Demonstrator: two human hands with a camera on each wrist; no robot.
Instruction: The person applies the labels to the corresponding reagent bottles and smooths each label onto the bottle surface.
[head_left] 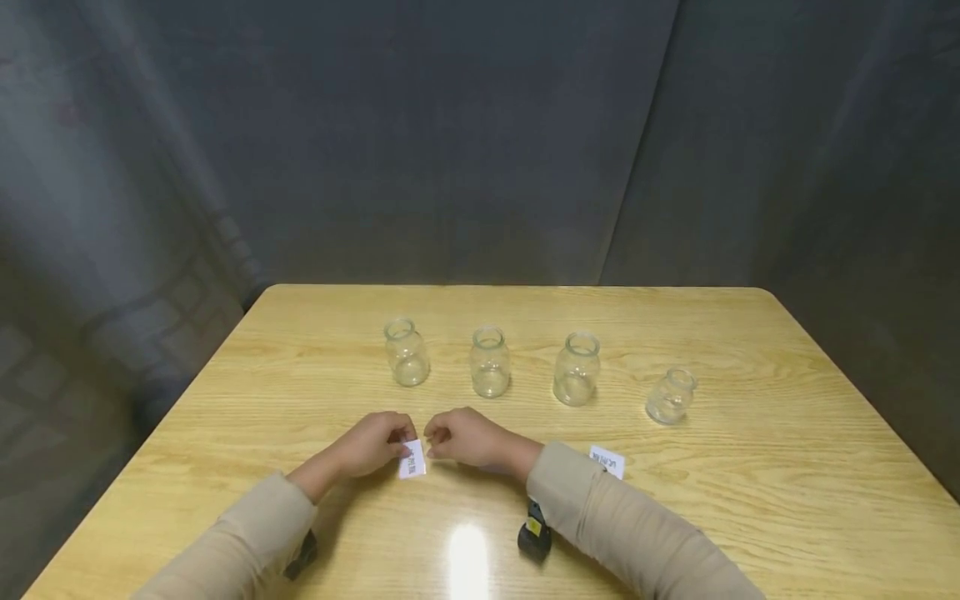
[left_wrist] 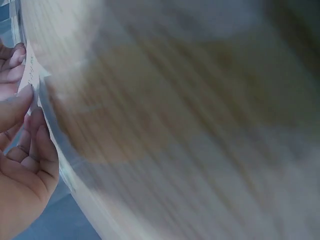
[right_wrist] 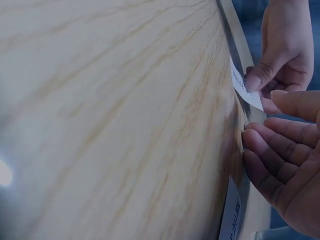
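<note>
My left hand [head_left: 378,442] pinches a small white label [head_left: 412,461] with dark handwriting, its thumb lying across the card. Facing it, my right hand [head_left: 468,437] has its thumb and loosely bent fingers right at the label's edge, with nothing visibly gripped. In the right wrist view the label [right_wrist: 245,90] hangs from the left hand [right_wrist: 285,55], and the right hand's fingers [right_wrist: 285,150] are spread below it. The left wrist view shows the label [left_wrist: 32,75] edge-on between both hands. Behind the hands stand clear glass jars, the nearest being one jar [head_left: 490,367] in the middle.
Other open glass jars are a left one [head_left: 407,358], a right one [head_left: 577,375] and a smaller, squat one [head_left: 670,398] at the far right. Another written label [head_left: 607,461] lies beside the right sleeve. The wooden table [head_left: 750,500] ends at a dark curtain [head_left: 450,167].
</note>
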